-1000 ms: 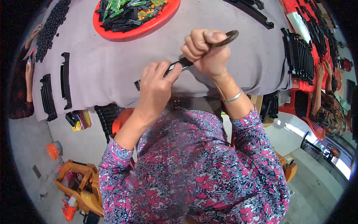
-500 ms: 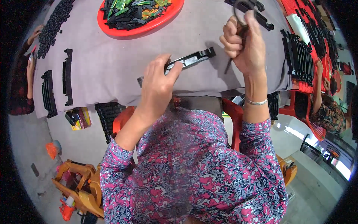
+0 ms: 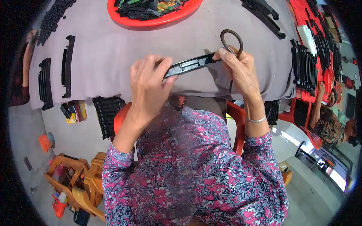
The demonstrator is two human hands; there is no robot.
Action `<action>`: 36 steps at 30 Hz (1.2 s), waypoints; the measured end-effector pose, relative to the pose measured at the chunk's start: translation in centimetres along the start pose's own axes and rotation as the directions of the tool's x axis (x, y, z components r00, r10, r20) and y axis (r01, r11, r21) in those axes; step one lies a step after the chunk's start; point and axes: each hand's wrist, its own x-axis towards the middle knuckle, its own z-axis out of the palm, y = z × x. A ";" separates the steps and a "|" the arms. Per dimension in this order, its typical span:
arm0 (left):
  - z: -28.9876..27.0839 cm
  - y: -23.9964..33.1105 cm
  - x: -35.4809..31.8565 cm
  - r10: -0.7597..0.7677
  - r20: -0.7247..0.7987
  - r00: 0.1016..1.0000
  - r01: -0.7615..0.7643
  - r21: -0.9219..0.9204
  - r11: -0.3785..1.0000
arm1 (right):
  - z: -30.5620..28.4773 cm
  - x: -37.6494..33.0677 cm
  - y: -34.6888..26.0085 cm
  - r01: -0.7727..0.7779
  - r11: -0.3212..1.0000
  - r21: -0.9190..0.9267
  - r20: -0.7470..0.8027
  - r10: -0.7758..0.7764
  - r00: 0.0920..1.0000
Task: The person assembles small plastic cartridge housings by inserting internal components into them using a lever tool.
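Note:
My left hand (image 3: 150, 84) grips the left end of a long black plastic part (image 3: 190, 64), thumb below and fingers over it. The part has a hollow, ribbed side with shiny inner faces turned up, and it tilts upward to the right. My right hand (image 3: 241, 69) pinches its other end between thumb and finger. That same hand also keeps a dark metal ring-handled tool (image 3: 222, 37) in its palm. Its loop stands above the thumb and a thin pointed end sticks out below the hand; the middle is hidden by the fingers.
A red tray (image 3: 158, 23) of black, green and orange pieces lies at the far side of the grey cloth. Black parts (image 3: 67, 67) lie at left, a row of them (image 3: 304, 69) at right. Small black pieces (image 3: 52, 20) are heaped far left. Other people sit at both sides.
My right hand has come down and left and now takes hold of the black part's right end, with the ring-handled tool still in it. My left hand has moved slightly left.

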 end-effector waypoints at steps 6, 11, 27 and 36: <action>0.6 -0.1 0.0 -0.044 0.047 0.998 0.045 -0.008 0.999 | -0.1 0.3 -0.5 0.089 0.970 -0.226 0.035 -0.083 0.996; 0.6 -0.3 0.1 -0.027 0.031 0.999 0.028 -0.052 0.998 | 0.3 0.0 -0.3 0.204 0.927 -0.316 0.058 -0.195 0.979; -0.1 -0.8 2.0 0.095 0.017 0.995 -0.095 -0.002 0.995 | -1.5 0.4 1.3 0.237 0.752 -0.615 -0.003 -0.303 0.953; 1.7 0.0 3.4 0.005 -0.249 0.969 -0.031 -0.098 0.995 | -0.7 -3.2 3.2 0.087 0.917 -0.389 0.025 -0.084 0.996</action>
